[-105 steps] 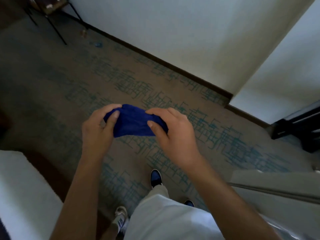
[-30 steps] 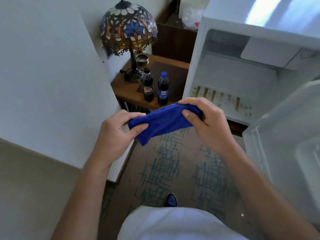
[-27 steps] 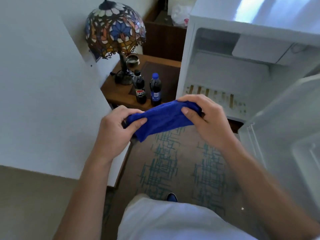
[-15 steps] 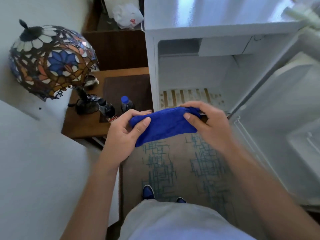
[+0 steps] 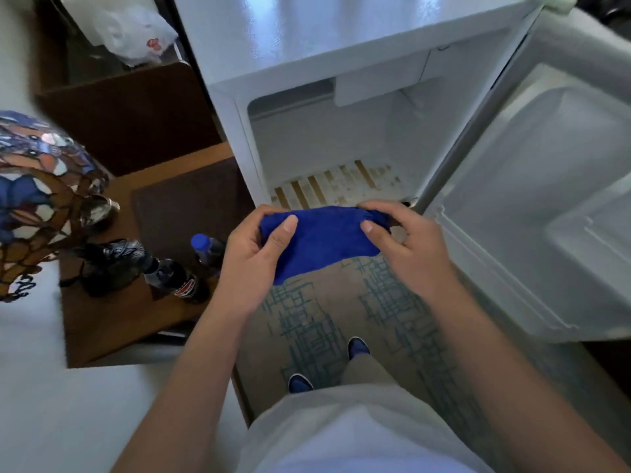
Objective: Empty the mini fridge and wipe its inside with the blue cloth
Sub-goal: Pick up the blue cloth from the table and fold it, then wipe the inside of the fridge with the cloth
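A patterned brown-and-teal carpet (image 5: 317, 322) lies before the open white mini fridge (image 5: 341, 97), its inside bare. On the wooden counter (image 5: 102, 322) stand 2 dark plastic bottles (image 5: 177, 281), blurred. The left hand (image 5: 252, 257) and right hand (image 5: 406, 247) each pinch 1 folded blue cloth (image 5: 324, 240). The stained-glass lamp (image 5: 37, 199) is cut off.
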Demonstrator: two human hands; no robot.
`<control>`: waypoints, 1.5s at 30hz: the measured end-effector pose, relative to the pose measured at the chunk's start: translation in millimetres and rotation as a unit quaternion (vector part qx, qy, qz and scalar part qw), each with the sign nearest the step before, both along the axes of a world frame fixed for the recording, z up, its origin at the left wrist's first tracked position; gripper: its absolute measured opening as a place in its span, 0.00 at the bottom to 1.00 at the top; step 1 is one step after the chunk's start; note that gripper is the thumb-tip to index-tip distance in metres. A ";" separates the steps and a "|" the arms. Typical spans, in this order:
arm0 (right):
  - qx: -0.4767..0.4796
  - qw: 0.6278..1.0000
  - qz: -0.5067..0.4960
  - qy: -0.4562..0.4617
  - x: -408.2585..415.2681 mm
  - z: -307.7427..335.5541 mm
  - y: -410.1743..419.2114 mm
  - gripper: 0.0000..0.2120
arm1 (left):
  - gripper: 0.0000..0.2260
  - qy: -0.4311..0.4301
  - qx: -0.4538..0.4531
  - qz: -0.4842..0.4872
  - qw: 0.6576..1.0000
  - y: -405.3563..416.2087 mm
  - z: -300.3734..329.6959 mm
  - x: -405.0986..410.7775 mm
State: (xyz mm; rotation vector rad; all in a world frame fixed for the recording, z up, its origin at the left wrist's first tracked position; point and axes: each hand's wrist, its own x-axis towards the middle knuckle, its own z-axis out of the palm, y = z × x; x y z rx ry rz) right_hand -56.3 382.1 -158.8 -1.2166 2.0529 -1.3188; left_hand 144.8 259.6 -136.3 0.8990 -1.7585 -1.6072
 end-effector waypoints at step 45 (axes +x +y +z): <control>0.059 0.998 0.022 -0.007 -158.9 -156.2 -175.7 0.13 | 0.11 -0.177 0.063 0.204 0.961 -92.8 -162.1 -155.3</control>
